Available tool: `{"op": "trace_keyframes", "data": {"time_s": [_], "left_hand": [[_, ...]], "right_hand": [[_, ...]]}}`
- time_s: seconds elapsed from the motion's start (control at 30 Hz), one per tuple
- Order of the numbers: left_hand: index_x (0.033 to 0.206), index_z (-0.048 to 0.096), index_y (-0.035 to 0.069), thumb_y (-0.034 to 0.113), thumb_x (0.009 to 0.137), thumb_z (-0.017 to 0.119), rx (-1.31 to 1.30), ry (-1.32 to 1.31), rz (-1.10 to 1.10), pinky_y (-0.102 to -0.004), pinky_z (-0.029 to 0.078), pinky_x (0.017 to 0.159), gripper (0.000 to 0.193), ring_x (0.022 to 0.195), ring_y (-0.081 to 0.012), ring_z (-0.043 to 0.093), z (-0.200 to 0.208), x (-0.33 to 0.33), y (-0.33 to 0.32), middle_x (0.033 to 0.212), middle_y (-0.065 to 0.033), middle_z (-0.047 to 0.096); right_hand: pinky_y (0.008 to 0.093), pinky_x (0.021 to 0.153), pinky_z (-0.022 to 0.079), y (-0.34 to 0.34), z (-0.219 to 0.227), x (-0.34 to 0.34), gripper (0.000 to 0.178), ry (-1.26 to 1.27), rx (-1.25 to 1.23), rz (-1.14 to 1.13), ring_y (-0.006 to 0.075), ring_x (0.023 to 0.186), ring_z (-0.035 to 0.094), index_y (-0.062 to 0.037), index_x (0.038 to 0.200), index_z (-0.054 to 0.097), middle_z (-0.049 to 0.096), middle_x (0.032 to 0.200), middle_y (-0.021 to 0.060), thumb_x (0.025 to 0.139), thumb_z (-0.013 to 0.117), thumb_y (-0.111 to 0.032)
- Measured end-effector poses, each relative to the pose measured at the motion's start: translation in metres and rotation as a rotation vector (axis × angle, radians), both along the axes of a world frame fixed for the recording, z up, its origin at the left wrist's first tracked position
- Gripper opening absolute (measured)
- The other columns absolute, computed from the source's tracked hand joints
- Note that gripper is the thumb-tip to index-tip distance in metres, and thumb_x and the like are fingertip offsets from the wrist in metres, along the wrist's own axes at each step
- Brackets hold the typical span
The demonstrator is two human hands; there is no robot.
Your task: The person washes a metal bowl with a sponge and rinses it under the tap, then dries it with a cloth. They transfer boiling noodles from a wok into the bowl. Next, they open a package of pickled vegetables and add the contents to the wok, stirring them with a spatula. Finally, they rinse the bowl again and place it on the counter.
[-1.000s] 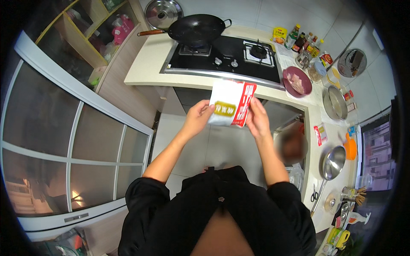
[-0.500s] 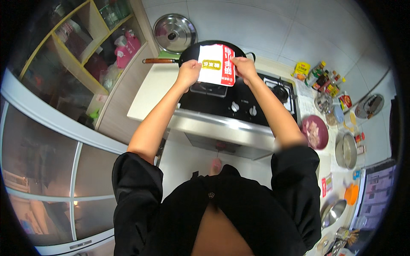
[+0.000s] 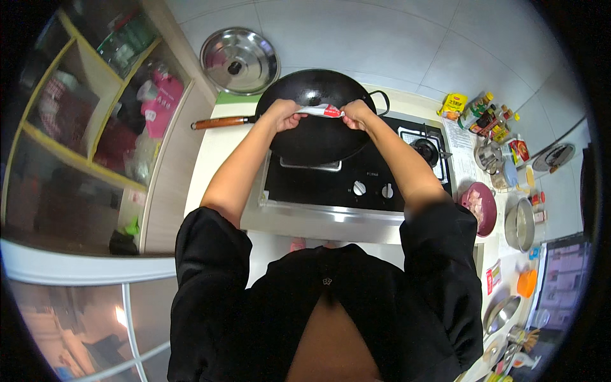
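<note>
Both hands, left (image 3: 284, 116) and right (image 3: 356, 115), met over the black wok (image 3: 318, 137), pinching a white and red packet (image 3: 321, 111) above its open bowl. The wok's wooden handle (image 3: 219, 122) jutted out to the left across the pale worktop (image 3: 213, 159), where a bare strip lay open. A steel lid (image 3: 240, 60) leaned against the tiled wall behind. To the right, the second burner (image 3: 425, 149) stood uncovered, while bottles and jars (image 3: 487, 121) crowded the far side.

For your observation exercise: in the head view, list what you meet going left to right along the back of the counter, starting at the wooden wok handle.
Wooden wok handle → left hand → red-and-white packet → right hand → right burner → cluster of sauce bottles.
</note>
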State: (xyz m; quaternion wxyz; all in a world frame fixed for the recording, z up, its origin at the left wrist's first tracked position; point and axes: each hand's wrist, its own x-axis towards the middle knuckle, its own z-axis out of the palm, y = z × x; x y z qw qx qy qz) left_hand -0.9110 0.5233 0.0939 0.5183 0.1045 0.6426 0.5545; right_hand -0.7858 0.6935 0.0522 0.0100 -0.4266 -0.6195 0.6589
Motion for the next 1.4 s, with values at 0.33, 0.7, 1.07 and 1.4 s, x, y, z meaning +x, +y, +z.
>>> {"op": "trace_keyframes", "data": {"time_s": [0.33,0.7,1.07,1.4], "left_hand": [[0.090,0.048,-0.005,0.005,0.084,0.029,0.283,-0.276,0.172,-0.0258,0.048,0.055,0.022,0.063,-0.0194,0.054,-0.050,-0.044,0.036,0.079,-0.0159,0.056],[0.104,0.042,-0.014,0.002,0.081,0.045,0.465,-0.228,-0.082,-0.0337,0.047,0.085,0.028,0.097,-0.0287,0.055,-0.049,-0.065,0.023,0.107,-0.0225,0.051],[0.075,0.060,-0.002,0.007,0.079,0.059,0.282,0.545,-0.021,-0.0192,0.045,0.048,0.010,0.058,-0.0111,0.060,-0.052,-0.055,0.033,0.069,-0.0071,0.062],[0.091,0.057,-0.005,0.004,0.082,0.053,0.277,0.644,-0.070,-0.0221,0.052,0.056,0.013,0.065,-0.0158,0.063,-0.059,-0.046,0.047,0.078,-0.0100,0.062]], "right_hand": [[0.0168,0.031,0.035,0.001,-0.029,-0.029,0.021,0.015,-0.343,-0.090,0.0051,0.037,0.042,-0.0028,0.069,0.050,0.048,0.051,0.0009,0.085,0.036,-0.003],[0.0216,0.053,0.047,-0.002,0.000,-0.010,0.016,0.092,0.545,0.265,0.0105,0.058,0.059,-0.0026,0.077,0.057,0.060,0.066,0.0037,0.083,0.056,-0.018],[0.0218,0.059,0.049,-0.001,0.012,-0.001,0.017,0.256,0.648,0.162,0.0092,0.066,0.062,0.0020,0.086,0.060,0.063,0.070,0.0062,0.084,0.054,-0.014],[0.0308,0.058,0.048,-0.024,0.014,-0.004,0.024,0.305,0.889,0.072,0.0195,0.054,0.060,-0.0027,0.066,0.063,0.060,0.058,0.0093,0.078,0.057,-0.023]]}}
